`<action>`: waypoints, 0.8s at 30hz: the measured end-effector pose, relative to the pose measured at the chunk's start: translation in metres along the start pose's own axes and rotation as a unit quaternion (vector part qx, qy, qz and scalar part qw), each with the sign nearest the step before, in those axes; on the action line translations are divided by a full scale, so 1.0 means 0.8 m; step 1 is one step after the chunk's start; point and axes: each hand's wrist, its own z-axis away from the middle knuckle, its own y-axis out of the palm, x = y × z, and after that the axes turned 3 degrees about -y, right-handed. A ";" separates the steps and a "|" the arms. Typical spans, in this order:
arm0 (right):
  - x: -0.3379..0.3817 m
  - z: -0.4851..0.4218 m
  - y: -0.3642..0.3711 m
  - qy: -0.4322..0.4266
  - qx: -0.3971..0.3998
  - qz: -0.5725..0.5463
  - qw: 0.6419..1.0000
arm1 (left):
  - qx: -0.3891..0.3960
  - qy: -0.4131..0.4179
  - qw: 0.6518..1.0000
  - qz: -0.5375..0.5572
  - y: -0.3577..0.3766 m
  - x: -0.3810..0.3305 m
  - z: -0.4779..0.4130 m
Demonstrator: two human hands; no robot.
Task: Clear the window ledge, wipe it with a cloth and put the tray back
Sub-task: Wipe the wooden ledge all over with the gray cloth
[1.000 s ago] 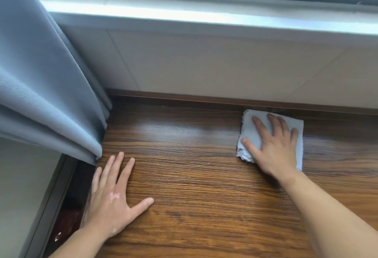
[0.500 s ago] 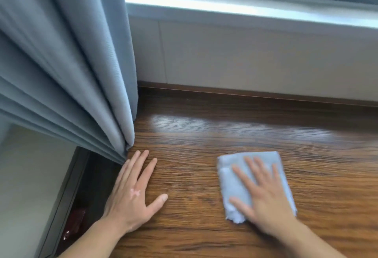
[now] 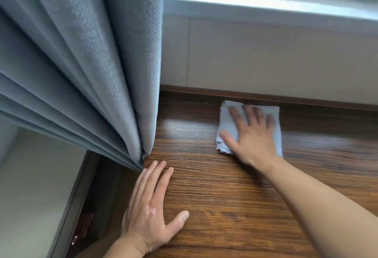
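A folded pale blue cloth (image 3: 227, 129) lies on the dark wooden window ledge (image 3: 214, 186), close to the ledge's back edge. My right hand (image 3: 251, 135) presses flat on the cloth with its fingers spread and straight, covering most of it. My left hand (image 3: 151, 208) rests flat on the bare wood near the ledge's left end, fingers straight and pointing to the curtain. No tray is in view.
A grey-blue curtain (image 3: 92, 63) hangs in folds at the left, its hem just above my left fingertips. A beige wall panel (image 3: 266, 59) rises behind the ledge, with the window frame (image 3: 266, 2) above. Left of the ledge, a dark gap drops down.
My right hand has pushed the cloth from the ledge's front area back to the rear edge. My left hand stays flat in place. The view has shifted, so the curtain fills more of the left.
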 end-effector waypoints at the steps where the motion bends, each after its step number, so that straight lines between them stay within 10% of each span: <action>1: 0.027 -0.008 0.001 -0.015 -0.004 -0.008 1.000 | -0.010 -0.001 1.000 0.009 0.000 0.001 0.000; 11: 0.218 -0.055 0.015 -0.101 0.014 -0.036 0.994 | -0.150 -0.004 0.982 0.117 0.004 0.005 0.003; 24: 0.195 0.102 0.023 -0.198 0.065 -0.055 0.976 | -0.164 -0.026 0.975 0.149 -0.017 0.019 0.028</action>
